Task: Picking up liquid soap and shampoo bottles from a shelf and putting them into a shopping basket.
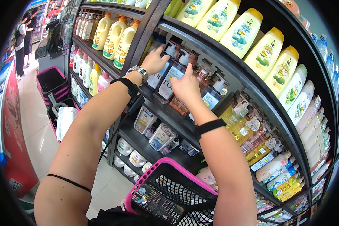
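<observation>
Both arms reach into a dark shelf bay of pump bottles. My left hand point(154, 60), with a metal watch at its wrist, is at the back left, its fingers by the white pump of a clear pump bottle point(157, 75). My right hand point(186, 86) is at the right side of a second pump bottle with a blue and white label point(169, 84), index finger pointing up beside its pump. Whether either hand grips a bottle cannot be told. Right of it stand a pink pump bottle point(202, 79) and another with a blue label point(210, 97).
A black shopping basket with a pink rim point(169, 162) is below my hands. Yellow-capped bottles point(241, 33) line the shelf above. Stacked baskets point(52, 82) stand on the left floor. Two people point(20, 42) stand far off in the aisle.
</observation>
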Available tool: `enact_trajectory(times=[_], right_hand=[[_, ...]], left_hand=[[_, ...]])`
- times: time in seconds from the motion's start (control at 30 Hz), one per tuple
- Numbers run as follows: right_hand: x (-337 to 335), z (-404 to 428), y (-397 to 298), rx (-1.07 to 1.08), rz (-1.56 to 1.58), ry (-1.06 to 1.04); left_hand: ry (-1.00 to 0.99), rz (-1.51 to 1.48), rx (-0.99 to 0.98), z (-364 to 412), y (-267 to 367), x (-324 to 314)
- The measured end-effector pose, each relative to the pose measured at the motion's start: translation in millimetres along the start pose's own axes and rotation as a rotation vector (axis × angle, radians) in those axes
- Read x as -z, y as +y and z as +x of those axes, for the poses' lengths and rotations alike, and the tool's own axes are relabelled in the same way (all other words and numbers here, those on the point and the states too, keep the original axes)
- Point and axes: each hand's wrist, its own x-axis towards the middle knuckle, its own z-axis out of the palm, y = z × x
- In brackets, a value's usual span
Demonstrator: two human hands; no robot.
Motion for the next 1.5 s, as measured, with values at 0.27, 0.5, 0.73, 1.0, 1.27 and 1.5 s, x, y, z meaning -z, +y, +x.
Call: enact_trajectory(times=[0.27,0.5,0.73,1.0,1.27,1.5], right_hand=[[-9,18,-14,-0.133,-0.093,-0.114],[8,2,-21,-0.066,-0.205,-0.116],[3,5,-11,-0.044,-0.173,-0.158],[-3,15,-2,-0.121,-0.074,-0.196],[1,-47,12,0.042,0.061,-0.141],[13,-150,72,0.113,0.14,0.15]], left_hand=[[-0.132,-0.086,0.011,-4,-7,6],[0.026,-0.172,0.006,-11,-2,9],[-0.029,-0.184,-0.082,-2,-26,4],[-0.191,-0.192,-0.088,0,-28,4],[-0.148,-0.142,0.013,-12,-23,8],[0.019,-0.203,-0.311,-64,32,-3]])
